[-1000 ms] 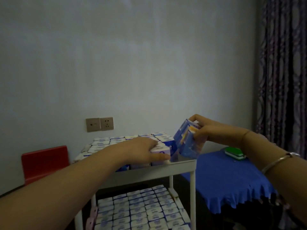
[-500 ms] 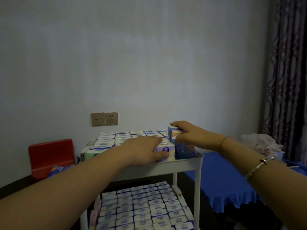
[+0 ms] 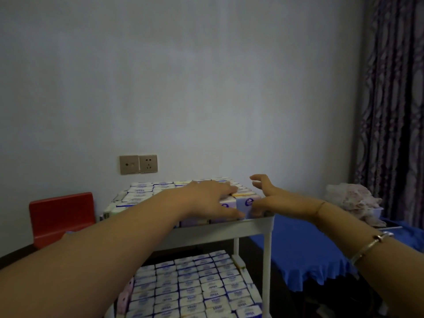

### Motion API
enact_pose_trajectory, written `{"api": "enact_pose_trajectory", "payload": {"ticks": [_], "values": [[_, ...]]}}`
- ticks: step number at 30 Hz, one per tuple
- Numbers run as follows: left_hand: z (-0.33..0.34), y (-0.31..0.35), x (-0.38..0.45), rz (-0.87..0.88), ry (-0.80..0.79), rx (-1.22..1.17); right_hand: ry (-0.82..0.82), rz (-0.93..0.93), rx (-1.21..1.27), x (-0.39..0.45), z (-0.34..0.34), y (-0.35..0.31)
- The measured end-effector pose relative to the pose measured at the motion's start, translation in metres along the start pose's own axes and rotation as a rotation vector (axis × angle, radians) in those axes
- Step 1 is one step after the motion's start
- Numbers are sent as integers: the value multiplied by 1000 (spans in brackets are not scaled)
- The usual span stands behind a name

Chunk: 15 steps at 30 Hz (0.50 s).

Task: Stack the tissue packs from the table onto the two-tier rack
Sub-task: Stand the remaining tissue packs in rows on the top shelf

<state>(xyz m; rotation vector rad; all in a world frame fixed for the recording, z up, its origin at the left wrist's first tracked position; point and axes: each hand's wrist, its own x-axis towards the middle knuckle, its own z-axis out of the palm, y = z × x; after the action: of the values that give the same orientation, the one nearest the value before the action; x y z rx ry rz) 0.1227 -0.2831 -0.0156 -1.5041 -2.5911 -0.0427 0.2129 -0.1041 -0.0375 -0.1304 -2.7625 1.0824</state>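
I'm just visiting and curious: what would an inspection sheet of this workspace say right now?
Surface: white two-tier rack, both tiers packed with rows of tissue packs.
Job's things: top-tier packs; lower-tier packs; front-right corner pack seated between both hands.
Clutter: crumpled pale bundle on the blue-covered table.
Hands: left hand flat on the top packs; right hand open against the corner pack, holding nothing.
Cables: nothing seen.
Surroundings: wall sockets, red chair, patterned curtain.
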Motion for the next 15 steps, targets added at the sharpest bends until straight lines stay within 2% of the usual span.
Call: {"api": "enact_pose_trajectory", "payload": {"ticks": [4,7,10,12,15], "values": [[8,-3,3,15,2,-72,-32,54,-232,-6,-1,2],[9,-5,2,21,5,-66,-103,49,-377,-7,8,0],[9,-4,1,21,12,-46,-99,73,-537,-4,15,4],[8,-2,-3,28,26,-28,-23,73,-580,-6,17,8],[2,-2,-19,21,72,-28,222,23,-495,-21,20,-1]]}}
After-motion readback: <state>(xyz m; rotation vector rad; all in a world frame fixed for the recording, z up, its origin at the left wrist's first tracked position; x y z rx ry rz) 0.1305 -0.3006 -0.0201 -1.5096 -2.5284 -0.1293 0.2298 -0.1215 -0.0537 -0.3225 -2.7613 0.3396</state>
